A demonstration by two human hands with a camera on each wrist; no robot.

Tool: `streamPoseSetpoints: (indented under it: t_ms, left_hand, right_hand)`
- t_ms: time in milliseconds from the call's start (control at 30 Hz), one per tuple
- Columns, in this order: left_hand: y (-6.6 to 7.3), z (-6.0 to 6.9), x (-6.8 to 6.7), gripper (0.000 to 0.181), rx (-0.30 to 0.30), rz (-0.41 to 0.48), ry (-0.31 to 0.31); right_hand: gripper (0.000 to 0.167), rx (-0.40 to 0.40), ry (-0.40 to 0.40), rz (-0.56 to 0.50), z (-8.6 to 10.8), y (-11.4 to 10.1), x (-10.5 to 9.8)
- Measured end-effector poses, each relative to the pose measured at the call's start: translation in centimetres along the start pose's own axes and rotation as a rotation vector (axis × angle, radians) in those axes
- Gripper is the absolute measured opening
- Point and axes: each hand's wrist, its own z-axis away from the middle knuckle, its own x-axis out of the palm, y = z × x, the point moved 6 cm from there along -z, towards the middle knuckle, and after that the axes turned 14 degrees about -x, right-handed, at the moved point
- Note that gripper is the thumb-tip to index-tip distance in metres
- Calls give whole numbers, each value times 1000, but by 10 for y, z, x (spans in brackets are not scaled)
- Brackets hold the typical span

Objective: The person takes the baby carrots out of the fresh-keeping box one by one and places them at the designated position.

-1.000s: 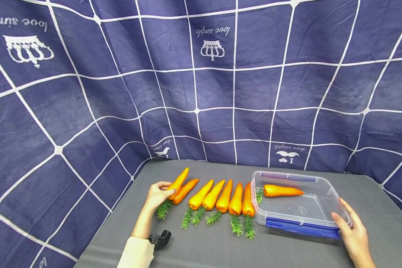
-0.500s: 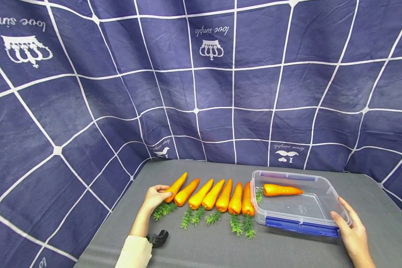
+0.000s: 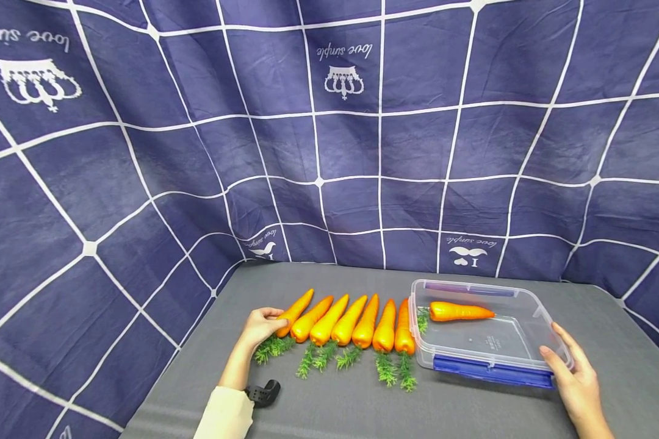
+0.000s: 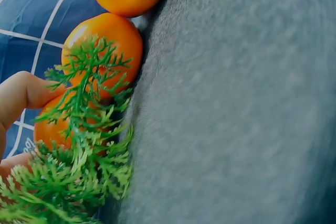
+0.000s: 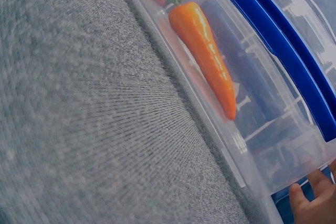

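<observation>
At the left end of a row of carrots, my left hand [image 3: 262,329] pinches the leftmost carrot [image 3: 296,310] near its leafy end. This carrot lies against its neighbour [image 3: 312,319], tips pointing away from me. In the left wrist view, a finger and thumb sit on either side of the carrot [image 4: 51,129], partly behind its green leaves [image 4: 102,156]. My right hand [image 3: 578,378] grips the right end of a clear plastic container [image 3: 491,367] with blue clips. Inside the container, one carrot [image 3: 461,311] lies sideways, its leaves to the left.
Several more carrots [image 3: 365,323] lie side by side between my left hand and the container, leaves toward me. The rightmost one [image 3: 404,332] lies right beside the container's left wall. A grey cloth [image 3: 362,414] covers the table; a blue checked curtain [image 3: 351,152] hangs behind and at left.
My left hand has lowered the leftmost carrot to the table and shifted it right against the row. Its neighbour has moved slightly right too. My right hand stays on the container.
</observation>
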Motion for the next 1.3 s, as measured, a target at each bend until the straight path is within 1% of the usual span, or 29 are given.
streamPoseSetpoints:
  t_ms: [167, 267, 333, 467, 700, 867, 1000, 1133, 1233, 1300]
  left_hand:
    - [2, 2, -1, 34, -13, -25, -28]
    - [4, 3, -2, 35, -3, -43, -15]
    - [6, 3, -4, 37, 8, -44, 8]
    - [12, 3, -6, 41, 46, -15, 38]
    - [26, 5, -3, 40, 81, 49, 37]
    - [41, 9, 5, 35, 109, 65, 14]
    - [56, 14, 16, 34, 125, 78, -38]
    - [72, 21, 27, 35, 129, 115, -102]
    - [78, 21, 37, 35, 134, 143, -117]
    - [77, 19, 43, 34, 131, 148, -113]
  right_hand:
    - [58, 10, -3, 4, 0, 1, 0]
    - [57, 13, -3, 14, 0, 2, 1]
    - [57, 7, -5, 11, 0, 2, 1]
    - [57, 0, -5, 4, 0, 2, 1]
    - [56, 6, 3, 18, 0, 1, 0]
    - [57, 17, 2, 14, 1, 1, 0]
    - [57, 10, -1, 8, 0, 1, 0]
    - [57, -2, -1, 0, 0, 1, 1]
    - [58, 0, -3, -10, 0, 2, 2]
    - [59, 6, -5, -11, 0, 3, 2]
